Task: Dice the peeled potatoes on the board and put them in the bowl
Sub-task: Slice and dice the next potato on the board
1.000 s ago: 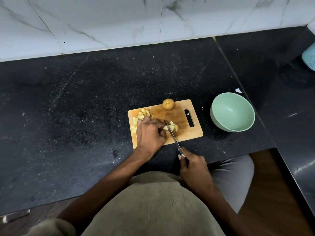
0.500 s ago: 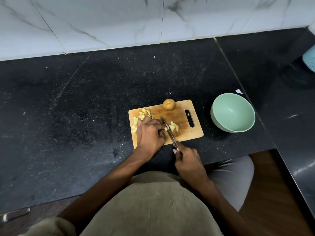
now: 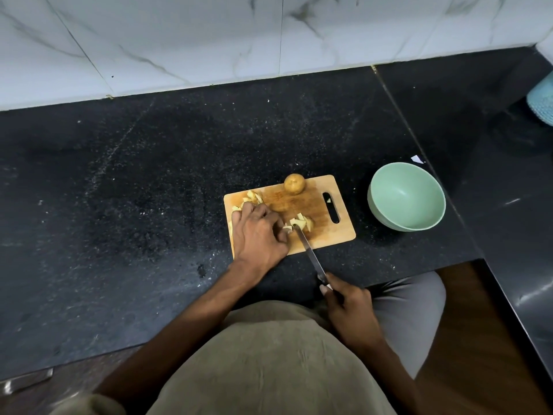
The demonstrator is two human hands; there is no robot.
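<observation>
The left hand (image 3: 259,235) pinched yellow potato pieces (image 3: 300,223) beside the silver knife (image 3: 308,253) gripped by the right hand (image 3: 348,308), left of the green bowl (image 3: 406,196).

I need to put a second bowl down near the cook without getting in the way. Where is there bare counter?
The dark counter left of the cutting board is bare up to the tiled wall, as is the strip behind the board. It is crowded on the board: left hand, knife, potato pieces, whole potato. The green bowl sits right of it.
</observation>
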